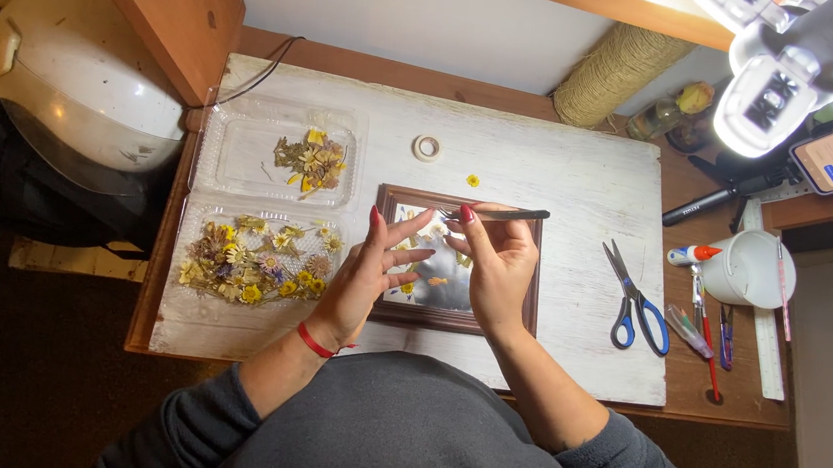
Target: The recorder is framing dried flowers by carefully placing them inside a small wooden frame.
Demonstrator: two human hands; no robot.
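- Board: white, bearing all below.
- Trays: two, clear, with dried flowers, left of frame.
- Frame: brown, mid-board, under both hands.
- Left hand: fingers spread wide, holding nothing.
- Right hand: pinching tweezers.
- Scissors: blue-handled, right of frame.

You wore a dark grey long-sleeved top of soft, sweatshirt-like cloth, both sleeves pushed up into bunched folds near the elbows, leaving the forearms bare. A thin red cord bracelet circled the wrist of your left hand, just below the palm, with a short loose end sticking out beside it. Your right hand, across from that bracelet, carried no band. The fingernails on both hands were long, rounded and painted red.
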